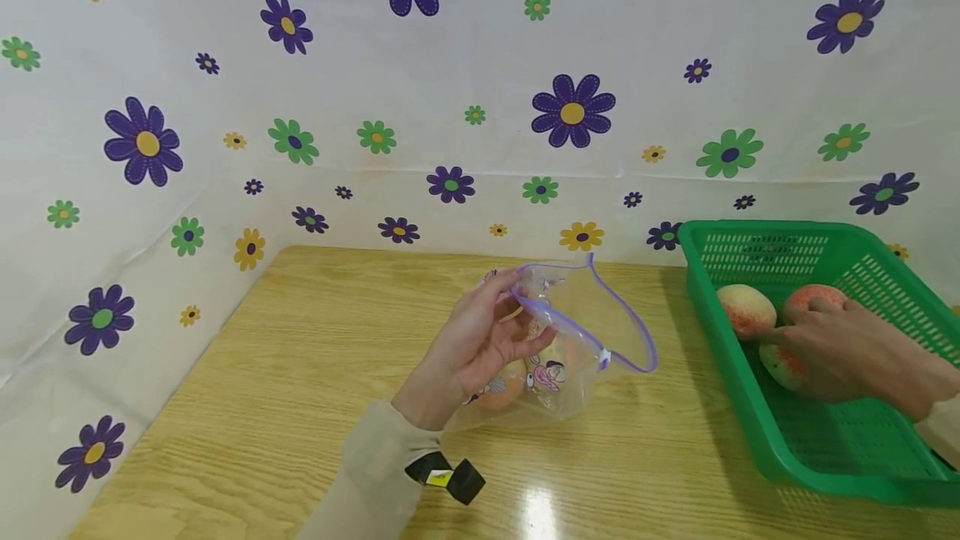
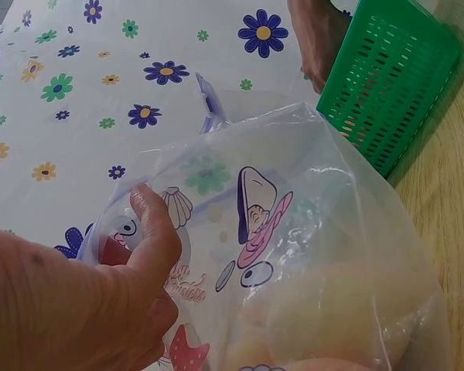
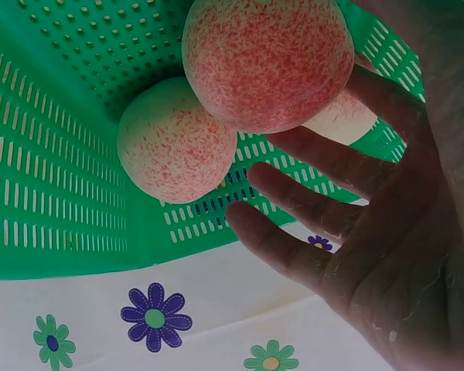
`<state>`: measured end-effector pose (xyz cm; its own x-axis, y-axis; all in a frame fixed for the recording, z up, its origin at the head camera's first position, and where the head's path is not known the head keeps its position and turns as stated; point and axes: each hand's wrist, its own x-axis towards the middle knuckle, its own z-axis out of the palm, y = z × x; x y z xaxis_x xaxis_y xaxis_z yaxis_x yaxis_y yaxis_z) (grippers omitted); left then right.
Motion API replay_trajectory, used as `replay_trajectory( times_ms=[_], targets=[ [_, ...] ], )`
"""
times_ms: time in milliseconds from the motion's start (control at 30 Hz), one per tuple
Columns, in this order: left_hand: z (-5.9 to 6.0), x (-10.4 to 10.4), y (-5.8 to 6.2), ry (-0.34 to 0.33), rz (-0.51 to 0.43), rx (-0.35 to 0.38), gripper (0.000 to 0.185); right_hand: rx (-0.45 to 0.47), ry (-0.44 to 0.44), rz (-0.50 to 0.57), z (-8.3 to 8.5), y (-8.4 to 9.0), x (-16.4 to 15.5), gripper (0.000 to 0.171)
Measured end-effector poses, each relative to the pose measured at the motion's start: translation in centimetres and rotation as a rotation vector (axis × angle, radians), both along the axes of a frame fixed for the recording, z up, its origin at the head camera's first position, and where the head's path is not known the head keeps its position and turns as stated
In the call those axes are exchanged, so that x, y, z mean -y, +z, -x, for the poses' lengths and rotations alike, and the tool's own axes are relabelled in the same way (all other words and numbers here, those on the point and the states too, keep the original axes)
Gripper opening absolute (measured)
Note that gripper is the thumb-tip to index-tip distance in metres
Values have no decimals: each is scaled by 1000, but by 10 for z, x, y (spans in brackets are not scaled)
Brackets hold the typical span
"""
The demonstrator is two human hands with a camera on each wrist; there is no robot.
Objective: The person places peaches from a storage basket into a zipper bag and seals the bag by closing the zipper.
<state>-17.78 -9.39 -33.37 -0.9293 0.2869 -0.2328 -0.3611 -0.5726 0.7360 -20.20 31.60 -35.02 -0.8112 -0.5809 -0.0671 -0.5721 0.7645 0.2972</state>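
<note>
My left hand [image 1: 480,340] pinches the rim of a clear zip bag [image 1: 570,382] with purple edging, a slider and cartoon prints. The bag's mouth gapes toward the right. Round pale-orange fruit [image 1: 501,386] shows through the plastic low in the bag, blurred in the left wrist view. Over the green basket, my right hand [image 1: 843,352] reaches down among red-speckled peaches. One peach [image 3: 267,62] lies against its long, mostly straight fingers in the right wrist view. A second peach [image 3: 178,139] sits beside it, and another [image 3: 344,116] is partly hidden behind.
The green slotted basket [image 1: 757,440] stands at the right of the wooden table [image 1: 262,407], its walls rising around the peaches. A white cloth [image 1: 465,65] printed with flowers hangs behind the table and along the left side.
</note>
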Motion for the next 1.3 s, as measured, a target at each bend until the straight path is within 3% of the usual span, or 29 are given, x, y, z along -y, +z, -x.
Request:
replay_trajectory(
  times_ms=[267, 700, 1300],
  targets=[
    [0, 1, -1, -5, -9, 1, 12, -3, -1, -11, 0, -1, 0, 63],
    [-2, 1, -1, 4, -1, 3, 11, -59, 51, -22, 4, -5, 1, 55],
    [-2, 1, -1, 4, -12, 11, 12, -105, 45, -65, 3, -13, 1, 70]
  ],
)
